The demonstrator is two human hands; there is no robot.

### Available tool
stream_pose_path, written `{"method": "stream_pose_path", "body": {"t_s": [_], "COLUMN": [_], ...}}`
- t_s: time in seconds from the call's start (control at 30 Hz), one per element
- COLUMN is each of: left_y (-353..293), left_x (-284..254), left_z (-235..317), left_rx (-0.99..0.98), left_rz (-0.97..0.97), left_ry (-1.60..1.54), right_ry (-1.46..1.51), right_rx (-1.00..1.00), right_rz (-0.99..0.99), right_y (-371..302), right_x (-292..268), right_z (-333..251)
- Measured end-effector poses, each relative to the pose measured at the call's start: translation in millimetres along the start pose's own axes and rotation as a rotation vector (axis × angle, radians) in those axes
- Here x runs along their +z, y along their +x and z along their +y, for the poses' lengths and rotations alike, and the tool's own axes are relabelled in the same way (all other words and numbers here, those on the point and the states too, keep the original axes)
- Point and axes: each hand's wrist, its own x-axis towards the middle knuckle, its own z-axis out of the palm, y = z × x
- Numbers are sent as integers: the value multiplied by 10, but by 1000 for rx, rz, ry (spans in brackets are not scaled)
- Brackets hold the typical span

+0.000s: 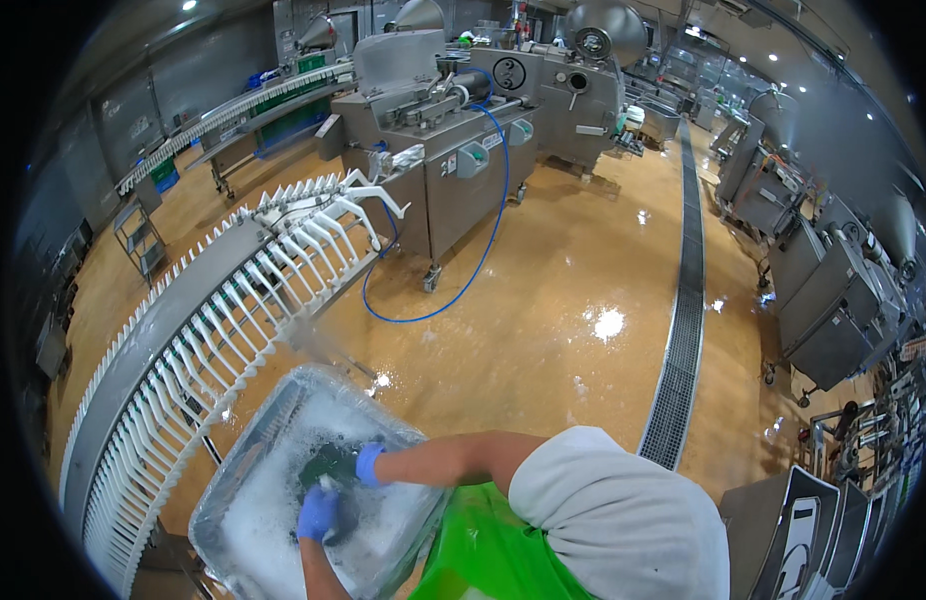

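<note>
A large clear-lined tub [211,487] of foamy water stands in front of me at the lower left. My left hand [318,512], in a blue-violet glove, is down among the suds, its fingers curled near a small whitish bit that I cannot name. My right hand [370,465], gloved the same, reaches across from the right into the tub, its fingers partly hidden. Between the two hands a dark green thing [328,463] shows through a gap in the white foam [258,510]; its kind is unclear.
A curved conveyor [173,340] with white prongs runs along the left of the tub. Ahead stands a steel machine [433,190] on casters, with a blue hose [498,215] looping to the wet tan floor [543,340]. A drain grate [688,280] and more machines [833,290] are to the right.
</note>
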Motion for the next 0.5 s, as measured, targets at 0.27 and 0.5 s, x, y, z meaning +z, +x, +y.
{"method": "stream_pose_path", "body": {"t_s": [0.27, 0.5], "left_y": [-343, -366], "left_x": [-722, -809], "left_z": [962, 871], "left_rx": [-253, -462], "left_rz": [562, 721], "left_ry": [-513, -557], "right_ry": [1786, 1888], "right_rx": [-401, -579], "right_rz": [-164, -259], "right_y": [-673, -780], "right_x": [-894, -1016], "right_z": [-82, -222]}}
